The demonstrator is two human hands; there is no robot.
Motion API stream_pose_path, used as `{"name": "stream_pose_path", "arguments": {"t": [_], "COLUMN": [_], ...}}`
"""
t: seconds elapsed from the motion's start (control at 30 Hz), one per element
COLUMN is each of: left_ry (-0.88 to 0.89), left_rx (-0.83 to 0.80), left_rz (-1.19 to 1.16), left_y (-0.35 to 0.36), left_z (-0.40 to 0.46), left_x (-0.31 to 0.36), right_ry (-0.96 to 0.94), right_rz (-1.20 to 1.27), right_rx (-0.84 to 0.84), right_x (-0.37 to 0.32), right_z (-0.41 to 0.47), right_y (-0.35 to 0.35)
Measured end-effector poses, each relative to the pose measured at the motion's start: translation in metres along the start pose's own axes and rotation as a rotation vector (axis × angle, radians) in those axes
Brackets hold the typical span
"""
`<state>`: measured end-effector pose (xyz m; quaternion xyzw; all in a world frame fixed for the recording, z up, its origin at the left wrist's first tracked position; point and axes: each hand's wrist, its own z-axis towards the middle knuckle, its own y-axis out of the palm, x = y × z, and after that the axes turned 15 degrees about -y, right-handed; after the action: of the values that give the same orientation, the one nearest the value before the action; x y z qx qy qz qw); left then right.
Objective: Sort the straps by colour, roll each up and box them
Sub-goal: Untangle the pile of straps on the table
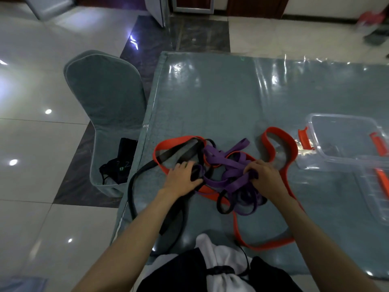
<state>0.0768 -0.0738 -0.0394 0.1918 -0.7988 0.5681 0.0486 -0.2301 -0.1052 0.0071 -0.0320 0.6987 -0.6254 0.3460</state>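
Observation:
A tangle of straps lies on the table in front of me: purple straps in the middle, red straps looping out to the right and left, black straps on the left, one trailing over the table's left edge. My left hand grips a black strap at the left of the tangle. My right hand holds purple straps at the right of the tangle. A clear plastic box with red clasps stands open at the right.
The table has a grey-green cloth under shiny plastic. A covered chair stands at the table's left with a black pouch on its seat. The box's clear lid lies near the right edge.

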Motion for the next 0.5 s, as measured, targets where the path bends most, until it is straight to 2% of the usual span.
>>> {"name": "stream_pose_path", "arguments": {"t": [0.03,0.1,0.17,0.23,0.3,0.37,0.43,0.5], "left_ry": [-0.029,-0.041,-0.092,-0.182,-0.215,-0.130,0.022,0.159], "left_rx": [-0.001,0.115,0.173,0.117,0.093,0.003,-0.183,-0.400], "left_rz": [0.035,-0.021,-0.285,-0.643,-0.903,-0.984,-0.894,-0.784], "left_y": [0.004,0.009,0.007,0.002,-0.001,0.003,0.010,0.017], "left_z": [-0.003,-0.009,-0.014,-0.020,-0.029,-0.039,-0.046,-0.051], "left_x": [0.000,0.001,0.004,0.012,0.027,0.043,0.056,0.065], "right_ry": [0.019,0.057,0.060,0.091,0.165,0.252,0.277,0.334], "right_rz": [0.013,0.035,0.010,-0.036,0.037,0.187,0.360,0.342], "right_rx": [-0.007,-0.024,-0.079,-0.156,-0.174,-0.120,-0.086,-0.118], "right_x": [-0.001,-0.003,-0.001,0.002,0.004,0.000,-0.005,-0.011], "right_z": [0.000,-0.001,-0.002,-0.003,-0.002,0.002,0.008,0.013], "right_y": [0.001,-0.002,-0.005,-0.008,-0.008,-0.008,-0.002,0.008]}}
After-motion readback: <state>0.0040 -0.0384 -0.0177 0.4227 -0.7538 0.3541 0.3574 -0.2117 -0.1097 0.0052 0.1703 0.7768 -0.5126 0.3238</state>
